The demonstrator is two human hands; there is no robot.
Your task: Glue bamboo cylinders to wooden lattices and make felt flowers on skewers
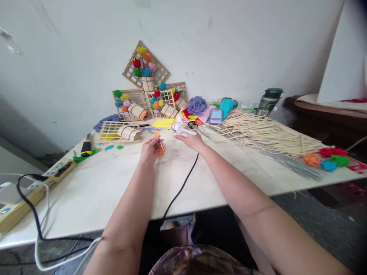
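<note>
My left hand (150, 149) is closed over the left middle of the table. Its fingers pinch a small orange crepe-paper flower (157, 133) with a thin wire stem (164, 150) slanting down to the right. Another bit of orange paper (161, 150) shows just beside the fingers, partly hidden. My right hand (191, 140) is wrapped around a white hot glue gun (178, 129), whose nozzle end points left and away from me. From under that hand a black cord (183, 184) runs down over the table's front edge.
Stick lattices with paper flowers (146, 65) lean on the wall. Wooden sticks (266, 130) and wires (298, 164) cover the right side, near crumpled paper flowers (328, 165). A utility knife (86, 148) and power strip (54, 173) lie left; a bottle (269, 102) stands behind.
</note>
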